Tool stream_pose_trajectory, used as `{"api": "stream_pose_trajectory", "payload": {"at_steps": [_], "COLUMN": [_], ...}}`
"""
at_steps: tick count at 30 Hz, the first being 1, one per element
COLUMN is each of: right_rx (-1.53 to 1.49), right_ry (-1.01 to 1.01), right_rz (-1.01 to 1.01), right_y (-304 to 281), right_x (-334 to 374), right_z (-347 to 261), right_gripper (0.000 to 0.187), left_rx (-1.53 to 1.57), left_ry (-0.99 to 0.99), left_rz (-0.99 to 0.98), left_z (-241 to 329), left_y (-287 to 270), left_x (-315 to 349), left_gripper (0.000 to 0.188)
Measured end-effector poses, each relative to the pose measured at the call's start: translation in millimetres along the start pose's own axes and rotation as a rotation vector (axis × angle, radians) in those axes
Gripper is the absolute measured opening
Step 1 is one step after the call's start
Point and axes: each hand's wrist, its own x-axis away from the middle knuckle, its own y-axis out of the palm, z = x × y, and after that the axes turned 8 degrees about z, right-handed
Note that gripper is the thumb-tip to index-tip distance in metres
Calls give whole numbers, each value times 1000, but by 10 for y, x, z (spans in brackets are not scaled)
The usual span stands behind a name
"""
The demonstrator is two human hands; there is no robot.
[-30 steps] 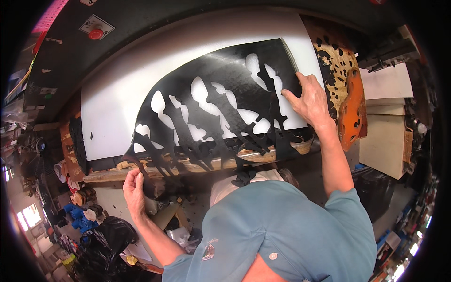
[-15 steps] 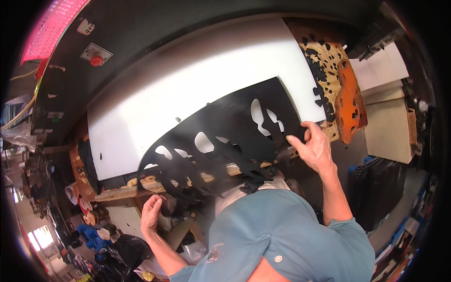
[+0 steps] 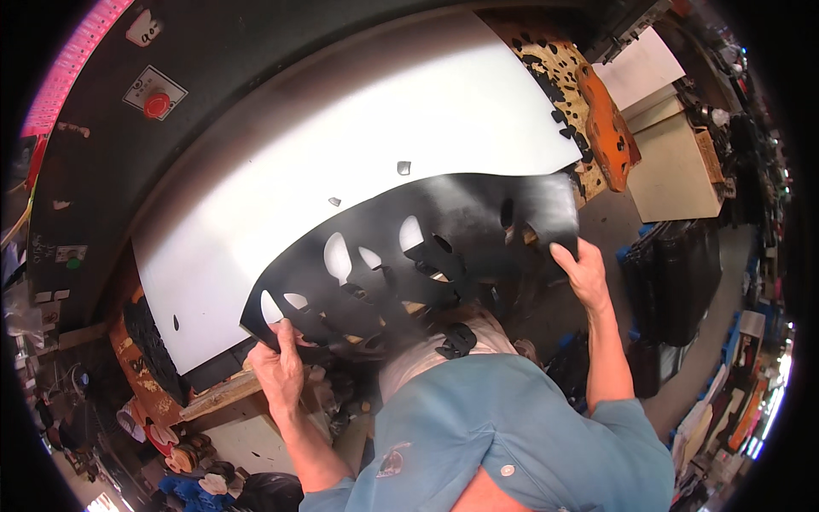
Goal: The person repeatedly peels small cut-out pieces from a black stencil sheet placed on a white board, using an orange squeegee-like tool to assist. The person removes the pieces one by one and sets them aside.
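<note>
1. A rectangular white board (image 3: pixel 367 111) was flanked by an orange slotted plate (image 3: pixel 607 128).
2. Its near edge was hidden by a bowed, perforated black sheet (image 3: pixel 465 203).
3. Both ends were gripped, by left hand (image 3: pixel 280 365) and right hand (image 3: pixel 586 273).

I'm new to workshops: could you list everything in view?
Perforated sheet: 1, black, between the hands
Flat board: 1, white, beyond the sheet
Loose scraps: at least 3, dark, on the white board
Push button: 1, red, upper left
Small button: 1, green, left
Mesh panel: 1, pink, upper-left corner
Slab with holes: 1, orange, upper right
Background clutter: uncountable, mixed, both sides
Shirt: 1, teal, bottom centre
Left hand: 1, bare, on the sheet's left end
Right hand: 1, bare, on the sheet's right end
</note>
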Motion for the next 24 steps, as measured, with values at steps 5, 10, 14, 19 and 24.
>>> {"api": "stream_pose_trajectory", "payload": {"at_steps": [5, 10, 14, 19, 24], "right_rx": [-300, -294, -286, -328, -248], "right_ry": [45, 82, 76, 130, 171], "right_rz": [174, 261, 321, 401, 499], "right_y": [-338, -403, -497, -631, -639], "right_x": [802, 1244, 1582, 2015, 2496], "right_z": [245, 417, 487, 701, 931], "right_gripper": [25, 24, 24, 25, 47], "left_rx": [-372, -266, -31, -262, -229], "left_ry": [242, 736, 586, 914, 1114], "left_rz": [84, 124, -174, -470, -573], "left_z": [211, 258, 401, 745, 937], "left_y": [-250, 420, 1324, 2255, 2518], "left_x": [-252, -940, -1554, -1467, -777], "left_gripper": [21, 30, 50, 71, 62]}}
